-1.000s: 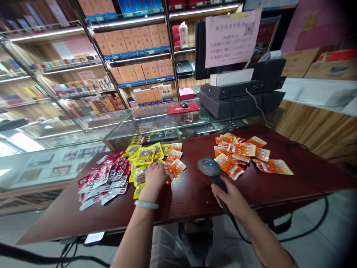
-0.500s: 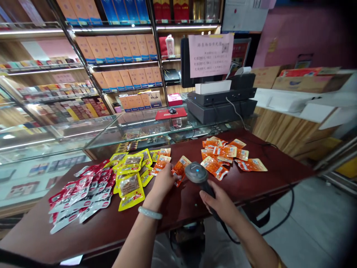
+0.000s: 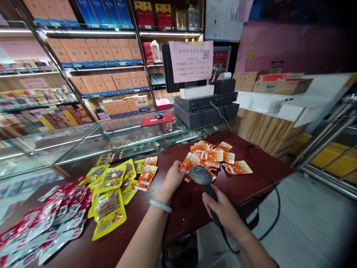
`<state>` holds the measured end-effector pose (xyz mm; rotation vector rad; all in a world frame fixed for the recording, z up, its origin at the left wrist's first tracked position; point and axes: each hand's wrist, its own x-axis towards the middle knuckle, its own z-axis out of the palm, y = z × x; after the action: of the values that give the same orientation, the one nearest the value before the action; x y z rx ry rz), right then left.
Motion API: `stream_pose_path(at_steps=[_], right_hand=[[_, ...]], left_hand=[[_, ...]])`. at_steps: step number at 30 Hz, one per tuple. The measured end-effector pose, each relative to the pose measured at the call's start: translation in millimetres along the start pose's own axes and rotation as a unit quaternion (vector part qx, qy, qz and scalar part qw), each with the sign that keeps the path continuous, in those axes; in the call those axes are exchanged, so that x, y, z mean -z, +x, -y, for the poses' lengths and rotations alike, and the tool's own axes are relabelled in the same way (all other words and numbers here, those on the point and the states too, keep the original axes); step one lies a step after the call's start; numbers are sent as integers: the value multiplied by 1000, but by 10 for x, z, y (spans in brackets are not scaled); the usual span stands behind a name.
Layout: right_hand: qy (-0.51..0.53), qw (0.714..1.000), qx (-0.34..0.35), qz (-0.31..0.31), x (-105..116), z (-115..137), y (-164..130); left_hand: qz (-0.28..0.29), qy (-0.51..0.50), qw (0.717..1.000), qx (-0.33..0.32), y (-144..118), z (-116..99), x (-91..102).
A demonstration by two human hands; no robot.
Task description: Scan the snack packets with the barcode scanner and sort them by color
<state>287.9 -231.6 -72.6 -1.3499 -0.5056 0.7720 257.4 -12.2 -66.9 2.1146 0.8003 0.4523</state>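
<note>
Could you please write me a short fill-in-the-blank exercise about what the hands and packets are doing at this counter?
1. The right hand grips a barcode ____ by its handle.
2. The left hand holds a snack packet coloured ____.
3. The packets lying between the red packets and the orange ones are ____.
4. The left wrist wears a pale ____.

Missing words: scanner; orange; yellow; bracelet

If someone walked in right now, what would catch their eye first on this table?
Probably the bright snack packets on the dark red table: red packets at the near left, yellow packets beside them, and an orange pile at the far right. Mid-table, the left hand holds one orange packet in front of the scanner gripped by the right hand.
</note>
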Motion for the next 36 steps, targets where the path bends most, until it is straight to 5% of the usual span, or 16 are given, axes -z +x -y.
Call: stream_pose_path(at_steps=[4, 7, 10, 14, 18, 23, 30, 36], right_hand=[[9, 999, 16, -29, 153, -60, 58], [9, 999, 16, -31, 231, -61, 47], [11, 999, -5, -38, 218, -57, 23], [12, 1000, -20, -9, 73, -81, 23], [-13, 998, -26, 49, -130, -127, 35], [-50, 994, -25, 97, -321, -202, -12], [-73, 993, -29, 93, -319, -191, -138], [-70, 991, 10, 110, -277, -6, -181]], left_hand=[[89, -243, 966, 4, 254, -238, -363], [98, -292, 951, -15, 284, -249, -401], [47, -189, 979, -57, 177, -77, -152], [-63, 93, 993, -34, -114, 211, 470], [-143, 374, 913, 82, -376, 421, 1006], [-105, 465, 869, 133, -455, 607, 1220], [-84, 437, 886, 129, -437, 588, 1121], [-41, 217, 972, 86, -461, 364, 852]])
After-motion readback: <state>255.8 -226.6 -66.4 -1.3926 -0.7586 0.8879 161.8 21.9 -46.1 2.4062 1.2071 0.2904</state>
